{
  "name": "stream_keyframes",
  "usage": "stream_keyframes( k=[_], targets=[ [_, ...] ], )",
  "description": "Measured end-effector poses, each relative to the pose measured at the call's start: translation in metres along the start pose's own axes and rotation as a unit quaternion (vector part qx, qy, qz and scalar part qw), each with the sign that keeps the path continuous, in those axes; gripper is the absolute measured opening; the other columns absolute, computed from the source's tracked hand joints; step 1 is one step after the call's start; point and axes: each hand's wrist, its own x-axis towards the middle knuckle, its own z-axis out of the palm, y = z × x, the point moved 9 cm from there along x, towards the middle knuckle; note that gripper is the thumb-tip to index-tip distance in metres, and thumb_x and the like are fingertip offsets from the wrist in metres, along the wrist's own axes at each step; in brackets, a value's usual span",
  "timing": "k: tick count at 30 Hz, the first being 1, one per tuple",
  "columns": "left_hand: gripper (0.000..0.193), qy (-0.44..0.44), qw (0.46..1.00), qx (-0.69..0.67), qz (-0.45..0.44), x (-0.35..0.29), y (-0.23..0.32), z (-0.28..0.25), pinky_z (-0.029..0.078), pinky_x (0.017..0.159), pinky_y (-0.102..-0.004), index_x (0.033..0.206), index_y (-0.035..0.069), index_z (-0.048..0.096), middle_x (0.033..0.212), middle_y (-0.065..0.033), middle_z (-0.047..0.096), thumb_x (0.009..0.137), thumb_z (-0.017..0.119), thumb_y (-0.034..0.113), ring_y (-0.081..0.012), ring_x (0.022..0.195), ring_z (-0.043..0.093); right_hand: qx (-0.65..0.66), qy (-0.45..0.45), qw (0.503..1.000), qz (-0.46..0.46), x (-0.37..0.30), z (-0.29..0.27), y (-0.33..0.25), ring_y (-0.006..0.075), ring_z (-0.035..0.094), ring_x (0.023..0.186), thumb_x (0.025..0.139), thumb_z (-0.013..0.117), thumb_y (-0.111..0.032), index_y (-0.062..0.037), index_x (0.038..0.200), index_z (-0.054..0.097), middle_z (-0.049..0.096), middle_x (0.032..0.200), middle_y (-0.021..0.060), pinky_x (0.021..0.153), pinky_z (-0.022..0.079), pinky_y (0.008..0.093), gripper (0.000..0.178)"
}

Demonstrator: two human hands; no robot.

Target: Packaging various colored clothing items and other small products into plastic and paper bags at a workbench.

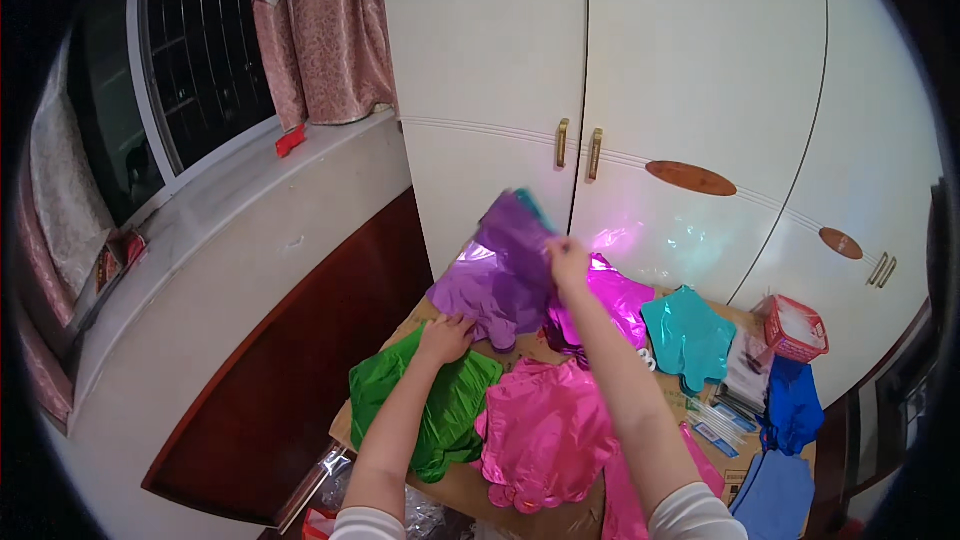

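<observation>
Fingers (559, 246) of the right hand (570, 265) grip the purple foil (520, 275) by its right edge; the left hand (446, 339) lies at its lower-left edge, grip unclear.

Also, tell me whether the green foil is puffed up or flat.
Flat: the green foil lies limp and wrinkled, with sharp creases, beside the left hand.

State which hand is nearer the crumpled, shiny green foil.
Left. The left hand is at the upper edge of the crumpled, shiny green foil; the right hand is farther away, up and right.
</observation>
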Motion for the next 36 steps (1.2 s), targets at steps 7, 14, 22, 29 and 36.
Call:
stream_keyframes(
  k=[7,14,22,29,36],
  targets=[
    [0.045,-0.075,0.996,0.010,-0.047,-0.009,-0.006,0.001,0.039,0.093,-0.0524,0.131,0.022,0.047,0.133,-0.0052,0.050,0.088,0.048,0.037,-0.0265,0.121,0.046,-0.120,0.003,0.936,-0.331,-0.048,-0.055,-0.237,0.0363,0.061,0.073,0.084,0.063,-0.016,-0.0026,0.088,0.061,0.063,0.076,0.0164,0.064,0.048,0.0416,0.014],
    [0.045,-0.117,0.989,-0.006,-0.087,-0.015,-0.005,0.004,0.033,0.101,-0.0557,0.131,0.022,0.047,0.137,-0.0044,0.045,0.090,0.045,0.040,-0.0262,0.128,0.040,-0.077,0.029,0.878,-0.472,-0.133,-0.065,-0.333,0.0306,0.063,0.067,0.081,0.068,-0.013,-0.0013,0.087,0.062,0.064,0.078,0.0150,0.059,0.049,0.0355,0.014],
    [0.053,-0.089,0.992,0.008,-0.092,0.011,-0.015,0.008,0.032,0.102,-0.0534,0.132,0.024,0.047,0.139,-0.0049,0.044,0.085,0.051,0.048,-0.0260,0.127,0.042,-0.078,0.030,0.918,-0.388,-0.118,-0.137,-0.373,0.0317,0.061,0.063,0.081,0.067,-0.014,-0.0025,0.085,0.061,0.062,0.073,0.0151,0.057,0.048,0.0372,0.013],
    [0.070,-0.138,0.984,0.029,-0.106,0.028,0.000,0.008,0.028,0.103,-0.0531,0.141,0.036,0.034,0.143,-0.0115,0.036,0.080,0.045,0.068,-0.0312,0.126,0.042,-0.142,-0.005,0.917,-0.373,-0.124,-0.179,-0.343,0.0337,0.062,0.068,0.081,0.066,-0.012,-0.0031,0.088,0.060,0.062,0.078,0.0171,0.060,0.049,0.0385,0.013],
    [0.076,-0.137,0.984,0.022,-0.110,0.022,-0.001,0.004,0.028,0.102,-0.0551,0.140,0.037,0.036,0.136,-0.0168,0.041,0.076,0.041,0.077,-0.0334,0.125,0.041,-0.167,-0.064,0.917,-0.356,-0.133,-0.164,-0.319,0.0362,0.061,0.076,0.083,0.061,-0.010,-0.0034,0.091,0.059,0.062,0.081,0.0172,0.065,0.048,0.0420,0.010]
  ],
)
